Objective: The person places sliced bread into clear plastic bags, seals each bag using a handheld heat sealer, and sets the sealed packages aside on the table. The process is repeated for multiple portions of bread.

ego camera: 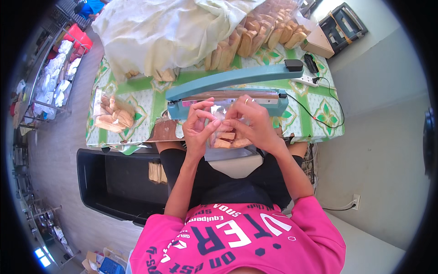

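A clear plastic bag holding several pale brown bread pieces is between my two hands, over the front edge of the table. My left hand pinches the left side of its upper part with thumb and fingers. From the right, my right hand grips the same film between thumb and index finger, a ring on one finger. Just behind my hands sits a teal impulse sealer. Its long sealing arm is raised, hinged at the left. The fingers partly cover the bag.
Another bag of bread lies on the left of the patterned tablecloth. Bagged bread is piled at the back, partly under a pale cloth. A power strip and cord lie right. A black bin stands below left.
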`<control>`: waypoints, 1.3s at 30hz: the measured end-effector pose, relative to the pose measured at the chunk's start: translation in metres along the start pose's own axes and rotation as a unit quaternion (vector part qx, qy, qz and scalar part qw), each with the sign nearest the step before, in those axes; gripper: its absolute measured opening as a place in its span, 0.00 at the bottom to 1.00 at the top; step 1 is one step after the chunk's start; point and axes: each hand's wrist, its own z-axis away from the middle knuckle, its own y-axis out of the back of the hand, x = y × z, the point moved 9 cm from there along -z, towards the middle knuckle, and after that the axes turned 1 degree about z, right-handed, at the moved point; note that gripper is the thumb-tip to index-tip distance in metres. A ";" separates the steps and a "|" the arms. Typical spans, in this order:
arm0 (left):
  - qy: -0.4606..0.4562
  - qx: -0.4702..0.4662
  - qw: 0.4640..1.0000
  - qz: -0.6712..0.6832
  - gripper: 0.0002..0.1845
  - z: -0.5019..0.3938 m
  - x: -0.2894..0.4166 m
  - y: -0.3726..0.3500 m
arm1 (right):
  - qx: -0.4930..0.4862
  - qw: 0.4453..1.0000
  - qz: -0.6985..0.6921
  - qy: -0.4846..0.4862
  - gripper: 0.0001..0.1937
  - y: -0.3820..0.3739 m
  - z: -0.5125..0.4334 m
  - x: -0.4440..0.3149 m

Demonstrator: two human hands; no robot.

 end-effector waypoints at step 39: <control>-0.030 0.032 0.998 -0.054 0.07 -0.006 0.004 0.002 | 0.144 0.969 -0.161 -0.118 0.03 0.008 0.019 0.040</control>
